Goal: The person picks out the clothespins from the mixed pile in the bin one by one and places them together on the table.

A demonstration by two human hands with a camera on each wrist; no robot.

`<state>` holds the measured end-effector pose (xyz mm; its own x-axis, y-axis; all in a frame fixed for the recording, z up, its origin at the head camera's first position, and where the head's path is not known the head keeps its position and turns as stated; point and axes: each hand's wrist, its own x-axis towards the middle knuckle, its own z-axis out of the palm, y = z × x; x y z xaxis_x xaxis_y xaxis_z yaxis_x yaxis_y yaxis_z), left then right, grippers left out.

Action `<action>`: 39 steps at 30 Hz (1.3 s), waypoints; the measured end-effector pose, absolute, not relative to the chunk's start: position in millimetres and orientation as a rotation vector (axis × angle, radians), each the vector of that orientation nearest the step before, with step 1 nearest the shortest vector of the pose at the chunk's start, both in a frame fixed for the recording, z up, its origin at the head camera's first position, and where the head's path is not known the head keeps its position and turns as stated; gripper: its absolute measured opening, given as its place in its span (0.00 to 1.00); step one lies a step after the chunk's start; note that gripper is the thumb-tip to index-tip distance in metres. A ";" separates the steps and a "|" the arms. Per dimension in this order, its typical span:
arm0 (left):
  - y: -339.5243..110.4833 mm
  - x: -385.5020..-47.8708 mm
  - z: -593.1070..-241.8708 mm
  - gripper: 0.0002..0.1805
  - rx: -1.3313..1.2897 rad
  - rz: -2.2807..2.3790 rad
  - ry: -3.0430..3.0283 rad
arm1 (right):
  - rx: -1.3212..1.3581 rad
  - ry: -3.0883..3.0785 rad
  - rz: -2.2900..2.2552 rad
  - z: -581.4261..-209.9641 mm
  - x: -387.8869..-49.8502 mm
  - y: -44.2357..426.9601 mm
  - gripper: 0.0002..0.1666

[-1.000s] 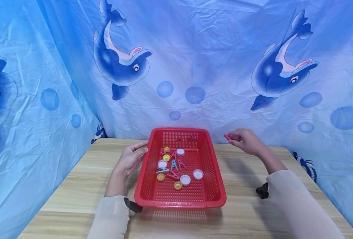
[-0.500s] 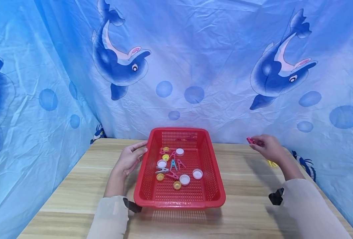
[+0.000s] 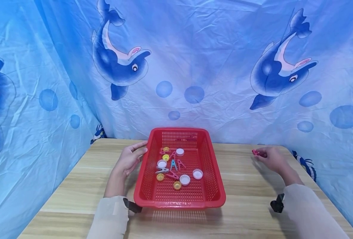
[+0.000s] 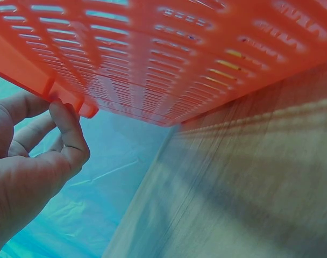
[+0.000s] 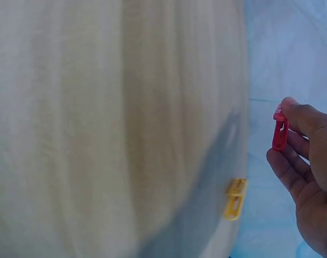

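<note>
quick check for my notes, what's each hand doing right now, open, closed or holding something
Left hand: closed, holding the basket by its rim.
Right hand: closed, pinching a clip.

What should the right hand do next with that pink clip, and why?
Probably lower the pink clip onto the table: the right hand pinches it clear of the red basket, and a yellow clip lies on the table nearby.

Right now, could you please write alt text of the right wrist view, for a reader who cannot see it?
A right hand pinches a small red clip in front of a pale blue cloth. A yellow clip lies on a wooden table near its edge, where a shadow falls.
</note>
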<state>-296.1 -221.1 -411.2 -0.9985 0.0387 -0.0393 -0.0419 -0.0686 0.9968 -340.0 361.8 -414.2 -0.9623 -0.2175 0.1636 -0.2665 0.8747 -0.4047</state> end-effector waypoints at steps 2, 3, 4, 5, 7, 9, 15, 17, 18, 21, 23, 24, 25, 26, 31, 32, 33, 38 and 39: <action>-221.3 -296.4 -411.3 0.31 -0.005 2.258 2.106 | 0.374 -2.962 0.650 -419.4 -340.4 362.1 0.21; -221.4 -296.4 -411.3 0.31 -0.005 2.260 2.103 | 0.374 -2.975 0.649 -422.0 -340.9 362.3 0.20; -221.4 -296.6 -411.2 0.31 -0.003 2.265 2.099 | 0.372 -2.990 0.654 -423.8 -340.6 362.3 0.20; -221.5 -296.7 -411.2 0.31 -0.002 2.269 2.096 | 0.373 -2.998 0.651 -425.6 -340.4 362.3 0.19; -221.3 -296.5 -410.8 0.31 0.000 2.276 2.085 | 0.368 -3.013 0.648 -429.5 -340.2 362.9 0.19; -221.1 -296.2 -410.3 0.31 0.000 2.281 2.080 | 0.348 -3.026 0.630 -433.1 -339.9 362.8 0.19; -220.8 -294.6 -409.3 0.31 -0.001 2.277 2.081 | 0.300 -3.066 0.613 -439.4 -341.7 364.4 0.20; -221.0 -294.2 -409.2 0.31 0.000 2.277 2.082 | 0.312 -3.072 0.617 -438.2 -342.1 364.6 0.22; -221.1 -294.2 -409.2 0.31 0.000 2.279 2.080 | 0.324 -3.076 0.614 -437.0 -342.3 364.7 0.23; -221.4 -294.3 -409.3 0.31 -0.001 2.277 2.082 | 0.360 -3.083 0.600 -432.1 -341.3 364.8 0.27; -221.3 -294.4 -409.4 0.31 -0.001 2.277 2.081 | 0.388 -3.091 0.591 -428.2 -339.6 365.0 0.29; -221.2 -294.3 -409.4 0.31 -0.001 2.278 2.077 | 0.395 -3.096 0.591 -426.5 -338.7 365.2 0.30; -221.2 -294.2 -409.3 0.31 0.001 2.277 2.075 | 0.402 -3.103 0.597 -424.8 -337.8 365.2 0.30; -221.1 -294.1 -409.2 0.31 0.000 2.277 2.074 | 0.411 -3.108 0.605 -423.3 -337.0 365.0 0.29; -220.8 -294.0 -409.1 0.31 0.001 2.277 2.071 | 0.434 -3.114 0.631 -421.2 -335.3 363.4 0.27; -220.7 -294.3 -409.1 0.31 -0.001 2.277 2.071 | 0.431 -3.110 0.627 -421.6 -335.0 363.5 0.27; -220.6 -294.4 -409.1 0.31 0.000 2.277 2.071 | 0.430 -3.108 0.623 -422.2 -334.9 363.9 0.26; -220.4 -295.3 -408.4 0.31 -0.006 2.280 2.072 | 0.411 -3.097 0.622 -424.0 -333.2 367.9 0.23; -220.4 -295.4 -408.3 0.31 -0.006 2.280 2.072 | 0.411 -3.094 0.619 -424.5 -333.1 368.9 0.23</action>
<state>-295.4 -220.4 -408.3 -0.9981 0.0424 -0.0437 -0.0476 -0.0947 0.9944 -333.1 368.9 -424.5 -0.9659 -0.2589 0.0106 -0.2430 0.8910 -0.3835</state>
